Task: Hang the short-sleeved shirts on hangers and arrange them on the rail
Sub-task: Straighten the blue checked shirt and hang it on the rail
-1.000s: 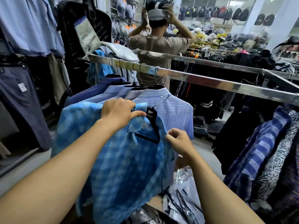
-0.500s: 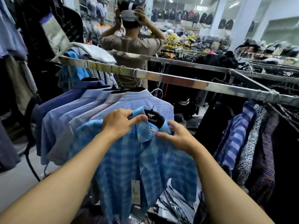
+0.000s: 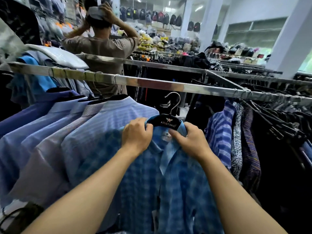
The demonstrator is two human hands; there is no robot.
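Holding the checked shirt [image 3: 160, 183] by its collar, the left hand [image 3: 136, 134] and right hand [image 3: 190, 141] each curl round a shoulder of the hanger [image 3: 168, 123], just under the rail [image 3: 160, 85]. Its hook [image 3: 174, 100] points up at twelve o'clock, not yet on. Best to lift level, catch the bare stretch between the striped shirt [image 3: 114, 115] at nine o'clock and the patterned shirts [image 3: 221, 129] at three, then release.

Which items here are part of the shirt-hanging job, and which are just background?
Job: blue checked shirt, its black hanger, left hand and right hand gripping the collar, rail, hung blue shirts.
Background: person behind the rail, backpacks on the wall, white pillar.
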